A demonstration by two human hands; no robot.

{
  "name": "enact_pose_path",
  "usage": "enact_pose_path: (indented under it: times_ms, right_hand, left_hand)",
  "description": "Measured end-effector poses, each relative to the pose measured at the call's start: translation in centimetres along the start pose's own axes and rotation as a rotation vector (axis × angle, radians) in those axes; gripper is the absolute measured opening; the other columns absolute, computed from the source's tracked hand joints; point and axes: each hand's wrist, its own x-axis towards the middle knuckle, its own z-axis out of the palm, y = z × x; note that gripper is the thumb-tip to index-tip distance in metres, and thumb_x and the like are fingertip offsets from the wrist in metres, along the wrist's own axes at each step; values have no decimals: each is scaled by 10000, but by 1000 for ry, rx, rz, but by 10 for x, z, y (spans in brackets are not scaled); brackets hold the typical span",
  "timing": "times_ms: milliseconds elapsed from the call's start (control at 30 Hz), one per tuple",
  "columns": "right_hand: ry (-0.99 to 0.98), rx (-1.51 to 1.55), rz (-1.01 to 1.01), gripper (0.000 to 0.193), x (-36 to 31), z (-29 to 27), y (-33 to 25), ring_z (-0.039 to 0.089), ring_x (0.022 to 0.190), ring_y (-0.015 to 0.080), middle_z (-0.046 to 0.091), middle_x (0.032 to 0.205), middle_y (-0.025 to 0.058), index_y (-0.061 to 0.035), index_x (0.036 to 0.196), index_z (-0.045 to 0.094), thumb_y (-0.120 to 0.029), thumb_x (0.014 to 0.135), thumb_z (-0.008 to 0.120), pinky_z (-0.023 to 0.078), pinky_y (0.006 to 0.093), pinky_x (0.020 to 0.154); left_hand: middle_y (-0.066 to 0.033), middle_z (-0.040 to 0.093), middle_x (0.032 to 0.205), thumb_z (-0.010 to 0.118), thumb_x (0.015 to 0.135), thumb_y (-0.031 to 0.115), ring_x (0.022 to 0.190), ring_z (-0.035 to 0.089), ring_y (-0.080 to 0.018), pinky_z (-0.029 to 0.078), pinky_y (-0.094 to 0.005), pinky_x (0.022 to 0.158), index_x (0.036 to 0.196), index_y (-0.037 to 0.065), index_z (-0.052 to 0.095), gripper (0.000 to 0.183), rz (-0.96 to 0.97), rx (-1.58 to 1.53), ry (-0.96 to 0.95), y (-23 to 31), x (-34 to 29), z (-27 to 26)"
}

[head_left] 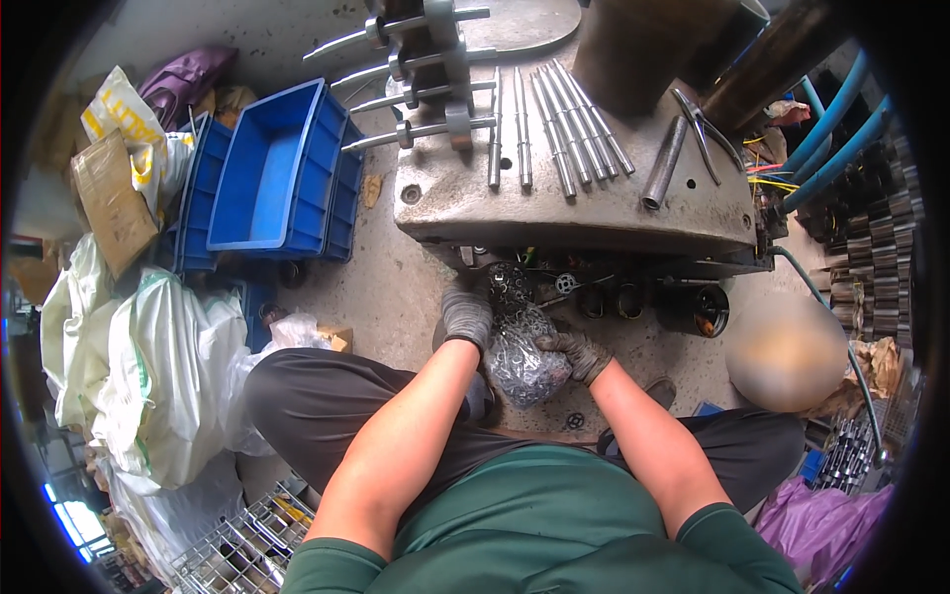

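Head view: plastic bag (524, 371) of small metal parts (522, 325), on near side of surface (594, 213), between gloved hands. Left hand (467, 314): curled by bag's upper end, fingertips hidden, hold impossible to tell. Right hand (577, 354): part-closed on bag's right side. Possible spill from torn plastic or slack grip. Tight toward surface's edge; more floor (371, 272) leftward.

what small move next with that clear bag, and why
Perhaps slide the right hand under the near end of the clear bag: that end bulges with no hand visible there, the right hand grips its right side, and the left hand is farther up, by the dark parts.
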Motion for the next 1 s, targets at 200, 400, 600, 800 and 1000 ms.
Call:
enact_pose_path:
  times_ms: [200,400,600,800,1000]
  right_hand:
    - [-37,-25,-95,739,6,-5,-1,636,1237,290,643,1372,153,23,1454,527,-116,802,846,534,424,1069]
    - [-48,25,-137,793,10,-12,-2,617,1261,292,622,1404,144,11,1487,488,-127,796,853,513,443,1095]
    - [-32,-71,-184,789,14,-5,-6,608,1269,283,631,1390,132,5,1468,518,-164,782,870,489,419,1110]
    - [-145,-233,-223,787,6,20,-17,610,1265,263,638,1384,115,9,1449,537,-183,768,880,471,405,1123]
    - [-77,-345,-240,767,11,4,-10,625,1240,243,656,1369,112,14,1436,557,-185,770,882,475,386,1110]
  left_hand:
    - [-65,747,1084,587,1043,76,895,651,-138,541,-276,808,1275,-7,686,265,-36,-343,-82,-39,6,11]
    - [-85,744,1086,579,1058,150,886,665,-155,557,-298,801,1283,-7,677,291,10,-112,-90,-43,6,2]
    - [-145,739,1137,638,1000,468,940,711,-270,593,-432,840,1329,12,642,562,-545,-443,-242,-8,-18,-4]
    - [-180,719,1214,665,994,440,1025,725,-330,609,-502,885,1361,24,614,557,-947,-740,-466,18,-31,-11]
    - [-176,692,1290,638,1007,239,1123,672,-272,517,-356,1018,1410,-20,576,483,-532,-675,-388,7,-33,-4]
